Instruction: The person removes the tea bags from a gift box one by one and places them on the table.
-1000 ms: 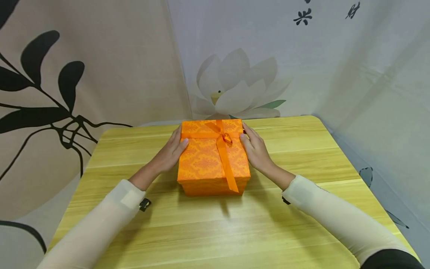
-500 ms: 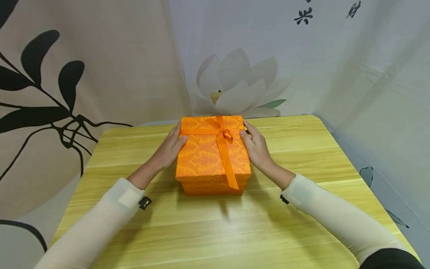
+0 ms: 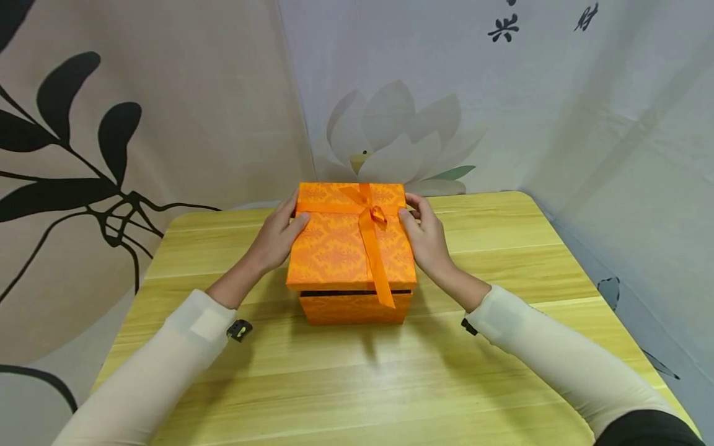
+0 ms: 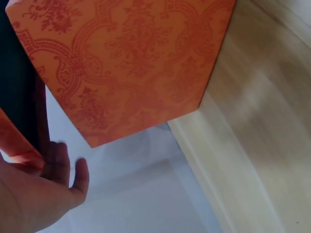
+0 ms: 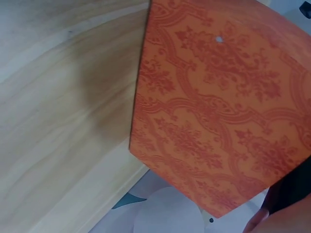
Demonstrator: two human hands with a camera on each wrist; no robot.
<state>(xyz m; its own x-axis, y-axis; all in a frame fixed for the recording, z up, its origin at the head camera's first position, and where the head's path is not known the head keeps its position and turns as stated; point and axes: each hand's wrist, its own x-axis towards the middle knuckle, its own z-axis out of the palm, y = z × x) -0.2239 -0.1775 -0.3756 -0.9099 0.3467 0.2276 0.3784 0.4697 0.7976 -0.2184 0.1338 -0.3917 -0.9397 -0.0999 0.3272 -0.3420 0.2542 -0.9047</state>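
Observation:
An orange patterned gift box (image 3: 352, 310) stands on the table in the head view. Its lid (image 3: 329, 254), tied with an orange ribbon bow (image 3: 372, 217), sits raised above it, and a dark gap shows along the front. My left hand (image 3: 273, 240) grips the lid's left edge, thumb on top. On the opposite edge my right hand (image 3: 429, 243) holds it the same way. In the left wrist view the lid's dark inside (image 4: 17, 87) shows apart from the box wall (image 4: 131, 63). The right wrist view shows the box's other side (image 5: 218, 107), with part of my right hand (image 5: 286, 218) at the corner.
The wooden table (image 3: 357, 396) has a back edge just behind the box. Beyond it hangs a pale cloth backdrop (image 3: 223, 111) with printed leaves and a lotus. Small dark devices (image 3: 240, 330) are worn at both wrists.
Both hands have risen with the lid, lifting it up off the box. A gap has opened between lid and box; the box itself stays in place.

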